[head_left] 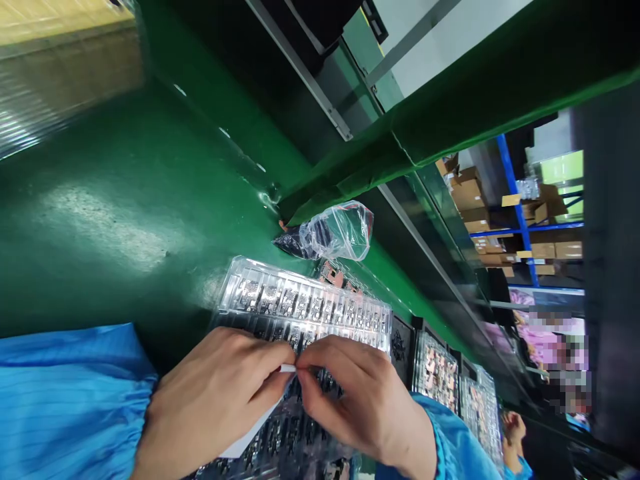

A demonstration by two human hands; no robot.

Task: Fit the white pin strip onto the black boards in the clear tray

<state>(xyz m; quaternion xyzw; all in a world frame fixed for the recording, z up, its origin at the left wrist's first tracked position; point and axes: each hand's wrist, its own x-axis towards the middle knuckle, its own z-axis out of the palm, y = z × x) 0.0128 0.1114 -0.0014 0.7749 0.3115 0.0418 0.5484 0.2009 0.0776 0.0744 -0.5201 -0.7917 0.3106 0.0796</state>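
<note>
Over a clear plastic tray (231, 285) with rows of small metallic electronic parts (289, 301), my two hands meet at their fingertips. My left hand (220, 387) is closed, thumb and forefinger pinching a thin white piece (287, 368). A white sheet (247, 440) shows beneath that hand; whether it joins the thin piece I cannot tell. My right hand (353, 393) is also closed in a pinch at the tip of the white piece. Whatever lies between its fingertips is too small and covered to make out.
A clear bag with dark contents (325, 233) lies behind the tray on the green bench (125, 220). More filled trays (437, 370) stand to the right, near another person's hand (513, 430). A wrapped stack (75, 73) sits at upper left. A green-covered beam (400, 147) crosses above.
</note>
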